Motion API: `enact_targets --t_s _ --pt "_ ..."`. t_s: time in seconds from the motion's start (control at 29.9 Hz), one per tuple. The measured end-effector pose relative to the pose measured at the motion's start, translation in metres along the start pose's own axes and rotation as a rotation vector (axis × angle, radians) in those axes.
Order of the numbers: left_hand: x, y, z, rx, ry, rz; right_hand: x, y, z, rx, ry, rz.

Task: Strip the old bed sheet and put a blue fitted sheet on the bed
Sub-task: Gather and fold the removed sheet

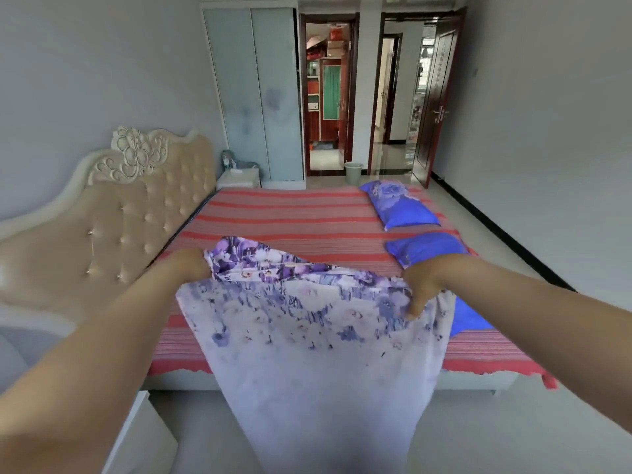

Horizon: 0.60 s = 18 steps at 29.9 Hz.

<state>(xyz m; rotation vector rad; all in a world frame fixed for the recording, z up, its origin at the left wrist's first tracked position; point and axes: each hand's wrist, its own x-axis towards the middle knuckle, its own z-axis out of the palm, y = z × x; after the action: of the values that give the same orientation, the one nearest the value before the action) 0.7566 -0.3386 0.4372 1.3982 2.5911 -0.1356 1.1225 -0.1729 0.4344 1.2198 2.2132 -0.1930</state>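
I stand at the side of the bed [294,217], which is covered by a red striped sheet. Both hands hold up a pale purple floral sheet [307,336] by its folded top edge, above the near side of the mattress. My left hand [189,265] grips the left end and my right hand [422,285] grips the right end, thumb over the cloth. The floral sheet hangs down in front of me past the bed edge. Blue cloth [468,319] shows on the bed behind its right side.
Two blue floral pillows [400,203] [427,246] lie along the bed's right side. A tufted beige headboard [102,213] stands at the left. Beyond the bed are a nightstand [239,177], a wardrobe [253,94], a bin [353,172] and two open doorways.
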Motion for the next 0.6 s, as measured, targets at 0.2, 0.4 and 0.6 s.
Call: enact_targets --t_s 0.2,0.4,0.6 --pt "0.015 -0.019 -0.025 -0.868 -0.208 -0.065 0.001 0.015 -0.037 0.253 -0.131 -0.068" --pt "0.056 -0.001 -0.100 -1.520 -0.016 0.094 0.009 0.058 -0.129 0.734 -0.171 -0.236" --pt "0.124 0.039 -0.165 -1.694 0.253 0.101 0.070 0.066 -0.204 1.059 0.041 -0.348"
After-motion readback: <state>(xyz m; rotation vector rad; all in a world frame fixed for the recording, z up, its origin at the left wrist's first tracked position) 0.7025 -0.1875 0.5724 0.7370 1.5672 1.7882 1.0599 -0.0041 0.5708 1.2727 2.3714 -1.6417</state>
